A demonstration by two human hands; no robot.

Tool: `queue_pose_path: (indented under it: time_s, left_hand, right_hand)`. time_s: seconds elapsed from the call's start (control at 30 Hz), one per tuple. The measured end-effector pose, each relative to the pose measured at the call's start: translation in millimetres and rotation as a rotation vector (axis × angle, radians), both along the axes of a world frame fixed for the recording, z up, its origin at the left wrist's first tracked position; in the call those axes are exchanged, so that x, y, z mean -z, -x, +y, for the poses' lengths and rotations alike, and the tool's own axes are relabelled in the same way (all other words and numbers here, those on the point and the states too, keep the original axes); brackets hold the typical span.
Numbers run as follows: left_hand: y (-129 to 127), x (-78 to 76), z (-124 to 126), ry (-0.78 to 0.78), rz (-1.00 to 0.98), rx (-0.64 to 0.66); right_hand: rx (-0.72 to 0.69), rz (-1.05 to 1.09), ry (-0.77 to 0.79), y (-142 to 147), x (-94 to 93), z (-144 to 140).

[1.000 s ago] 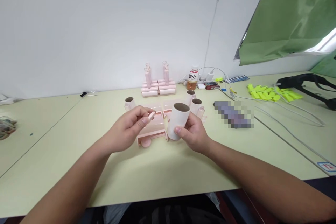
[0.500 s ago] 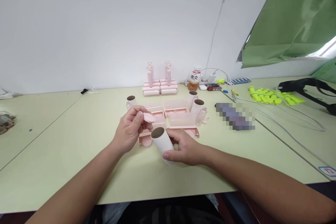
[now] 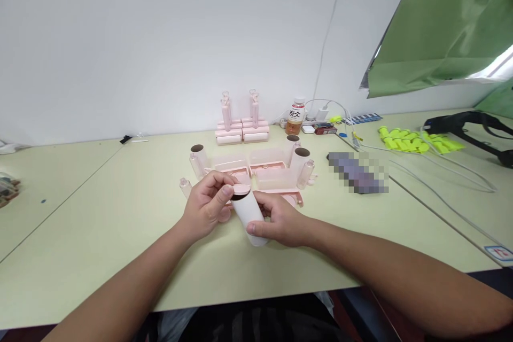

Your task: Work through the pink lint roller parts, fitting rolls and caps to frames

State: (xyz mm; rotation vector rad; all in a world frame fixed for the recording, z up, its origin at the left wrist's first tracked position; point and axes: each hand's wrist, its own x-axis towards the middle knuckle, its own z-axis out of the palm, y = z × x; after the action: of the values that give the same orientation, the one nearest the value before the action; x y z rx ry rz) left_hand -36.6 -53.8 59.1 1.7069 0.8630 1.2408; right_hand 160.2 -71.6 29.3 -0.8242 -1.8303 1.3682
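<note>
My right hand (image 3: 278, 219) is closed round a white paper roll with a cardboard core (image 3: 249, 219), which tilts with its top end toward the left. Between the thumb and fingers of my left hand (image 3: 210, 200) is a round pink cap (image 3: 241, 189), held at the roll's upper opening. The dark core still shows below the cap's near edge. Just beyond my hands lie clear-and-pink open cases (image 3: 276, 176). Two more rolls stand at the right (image 3: 300, 159), beside a small pink bottle-like handle (image 3: 306, 173), and another roll (image 3: 199, 156) stands at the left.
Closed pink cases with upright handles (image 3: 242, 131) stand by the wall, left of a drink bottle (image 3: 295, 116). To the right are a blurred-out object (image 3: 356, 173), white cables (image 3: 449, 165), yellow-green pieces (image 3: 404, 140) and a black strap (image 3: 468, 123).
My left hand has carried the pink cap right and slightly down, from beside the roll onto its top opening. The right hand keeps its hold on the roll.
</note>
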Motion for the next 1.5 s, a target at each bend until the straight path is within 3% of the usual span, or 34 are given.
queue_pose_path:
  time_s: [0.23,0.43,0.57,0.67,0.73,0.83,0.9,1.1,1.3,1.4,1.5]
  left_hand:
    - [2.8,7.3,1.1,-0.110,0.109,0.021]
    - [10.8,13.6,3.3,-0.356,0.120,0.106]
    - [17.8,4.3,4.1,-0.527,0.327,0.248]
    - [25.2,-5.8,5.7,-0.527,0.390,0.059]
    - [29.6,-12.0,6.2,-0.495,0.557,-0.058]
    - [31.9,-17.6,4.5,-0.493,0.949,-0.046]
    - [29.9,-17.7,2.4,-0.535,1.101,0.000]
    - [20.9,-4.3,-0.3,-0.627,1.248,0.067]
    - [18.5,2.5,2.3,-0.651,1.257,0.123]
    - [21.3,-5.6,3.7,-0.607,1.134,0.209]
    - [29.5,-14.3,8.0,-0.466,0.913,0.304]
  right_hand:
    - [0.002,0.050,0.002,0.9,2.2,-0.1]
    - [0.017,0.090,0.030,2.1,0.9,-0.4]
    - [0.070,0.135,0.045,2.0,1.2,0.8]
    - [0.116,0.156,0.019,0.3,0.0,2.0]
    - [0.155,0.181,-0.009,-1.3,-1.1,2.6]
    - [0.216,0.214,-0.047,-3.4,-1.3,3.5]
    - [0.243,0.227,-0.069,-4.4,-0.5,3.7]
    - [0.229,0.261,-0.071,-4.8,0.0,1.9]
    - [0.218,0.334,0.001,-1.8,-3.0,-1.6]
    - [0.230,0.353,-0.025,-1.8,-2.2,-1.4]
    - [0.273,0.382,-0.034,-2.8,-0.8,-0.1]
